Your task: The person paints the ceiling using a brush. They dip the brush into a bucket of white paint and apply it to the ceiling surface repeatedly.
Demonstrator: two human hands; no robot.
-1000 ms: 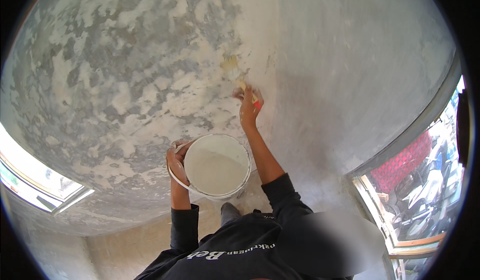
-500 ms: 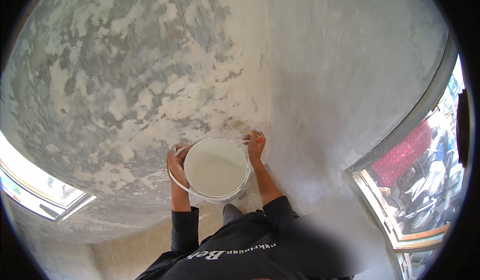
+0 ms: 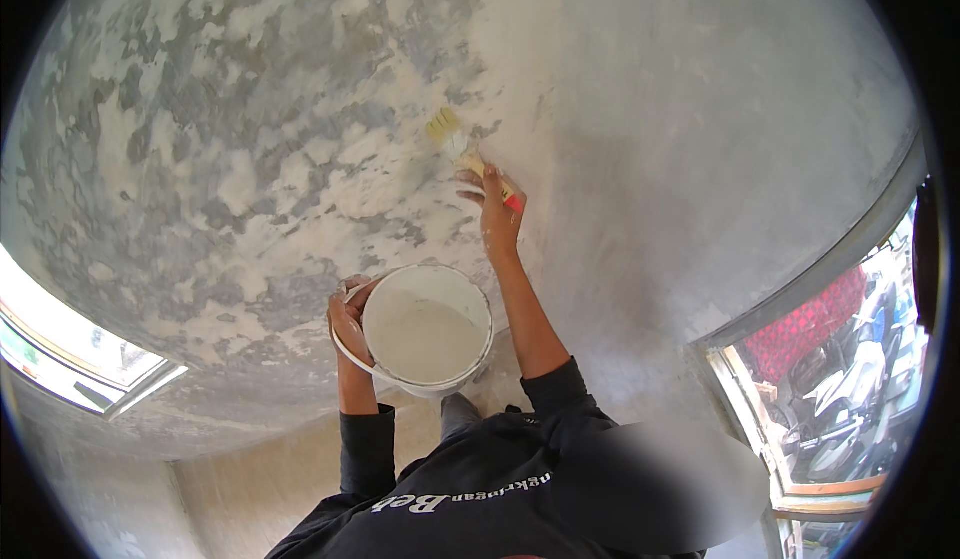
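My left hand (image 3: 351, 321) grips the left side of a white bucket (image 3: 428, 389), its handle looped by the wrist. Pale liquid, whitish like paint, lies inside the bucket. Raised ahead of the bucket, my right hand (image 3: 497, 204) is closed round the handle of a flat paintbrush (image 3: 462, 147). The handle is yellowish with a red end, and the pale yellow bristles point up and left. Behind the bristles stands a patchy grey and off-white wall (image 3: 290, 139); whether they touch it I cannot tell.
A smoother grey wall (image 3: 680, 159) meets the patchy one at a corner. At the right is a framed window (image 3: 760, 419), with motorbikes (image 3: 850, 389) and a red patterned cloth (image 3: 808, 324) beyond. Another bright window opening (image 3: 80, 359) lies at the left.
My right hand has moved up and away from the bucket's rim, carrying the paintbrush higher before the wall. My left hand and the bucket have shifted only slightly.
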